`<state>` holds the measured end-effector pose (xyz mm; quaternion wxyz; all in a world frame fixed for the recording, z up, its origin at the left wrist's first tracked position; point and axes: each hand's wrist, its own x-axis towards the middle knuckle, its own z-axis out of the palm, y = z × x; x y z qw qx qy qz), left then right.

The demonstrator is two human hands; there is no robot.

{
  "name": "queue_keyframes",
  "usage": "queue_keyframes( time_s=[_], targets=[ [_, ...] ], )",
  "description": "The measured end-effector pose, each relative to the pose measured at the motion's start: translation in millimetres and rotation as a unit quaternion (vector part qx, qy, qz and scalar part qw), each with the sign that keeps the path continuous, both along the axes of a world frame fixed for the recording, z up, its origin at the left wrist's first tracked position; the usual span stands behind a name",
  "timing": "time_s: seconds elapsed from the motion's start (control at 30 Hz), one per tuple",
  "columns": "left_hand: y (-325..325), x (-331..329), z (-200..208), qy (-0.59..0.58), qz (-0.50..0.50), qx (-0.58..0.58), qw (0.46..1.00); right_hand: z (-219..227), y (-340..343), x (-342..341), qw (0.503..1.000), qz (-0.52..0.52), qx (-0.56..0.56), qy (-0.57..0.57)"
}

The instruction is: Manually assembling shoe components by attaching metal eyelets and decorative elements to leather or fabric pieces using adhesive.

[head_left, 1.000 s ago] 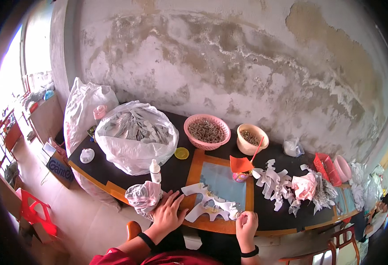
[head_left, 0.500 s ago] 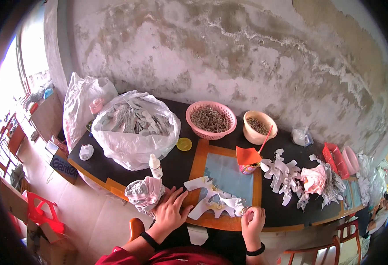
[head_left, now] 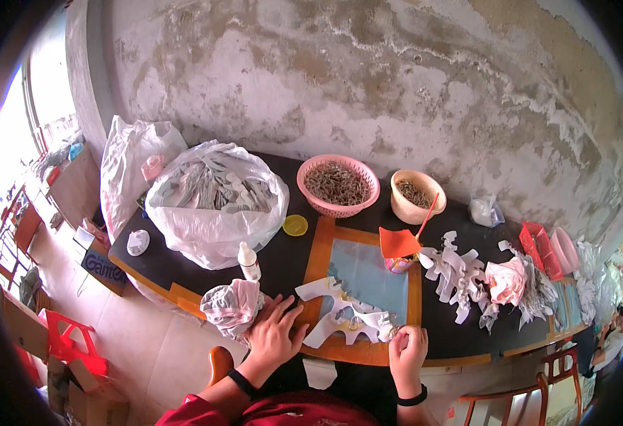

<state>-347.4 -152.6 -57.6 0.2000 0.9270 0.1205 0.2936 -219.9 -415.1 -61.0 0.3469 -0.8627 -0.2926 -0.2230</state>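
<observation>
My left hand (head_left: pixel 277 330) lies with fingers stretched out on the black table, its side against a bundled pink-and-grey cloth (head_left: pixel 232 307). Beyond its fingertips stretch white notched strips (head_left: pixel 350 319), curved in shape, with small metal-looking bits along them. At the right end of these strips my right hand (head_left: pixel 408 350) is closed, thumb and fingers pinched together. What they hold is hidden. Under the strips is an orange-brown bordered board (head_left: pixel 318 253) with a light blue middle (head_left: pixel 368 273). An upright white squeeze bottle (head_left: pixel 249 263) stands behind the cloth.
Behind are a large plastic bag of grey-white pieces (head_left: pixel 216 231), a pink basket (head_left: pixel 336 209) and a cream bowl (head_left: pixel 414 214) of small metal parts. An orange-red flap and stick rise from a small pot (head_left: pixel 398 264). More white strips (head_left: pixel 457 273) and pink cloth (head_left: pixel 506 282) lie right.
The view has shifted slightly. Both hands stay in nearly the same places, with the right hand still pinched at the end of the white strips.
</observation>
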Motion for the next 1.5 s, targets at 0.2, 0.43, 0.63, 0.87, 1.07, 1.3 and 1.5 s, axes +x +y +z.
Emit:
queue_keyframes(
  time_s=[0.2,0.43,0.63,0.87,1.07,1.3,1.5],
  targets=[
    [-1.1,-0.4,1.9,0.002,-0.001,-0.007,1.000,-3.3,-1.3,0.8,1.000,-0.002,-0.002,-0.004],
    [-1.6,-0.3,2.2,-0.006,-0.001,-0.011,1.000,-2.6,-1.1,1.0,1.000,0.003,-0.001,-0.007],
    [-0.5,-0.9,2.5,0.003,0.000,0.006,1.000,-1.6,-0.6,0.7,1.000,0.004,-0.003,-0.011],
    [-1.1,-0.9,1.8,-0.002,0.003,-0.006,1.000,1.0,1.7,-0.5,1.000,0.001,0.003,-0.011],
    [-1.8,0.6,1.3,-0.005,-0.002,-0.014,1.000,-4.0,-2.4,1.1,1.000,0.000,0.001,-0.009],
    [-0.8,0.5,0.4,-0.004,0.000,0.004,1.000,1.7,1.5,-0.1,1.000,0.005,0.011,-0.017],
    [-1.3,0.2,1.3,-0.007,0.000,0.002,1.000,-0.8,0.6,0.7,1.000,0.001,0.010,-0.013]
  ],
)
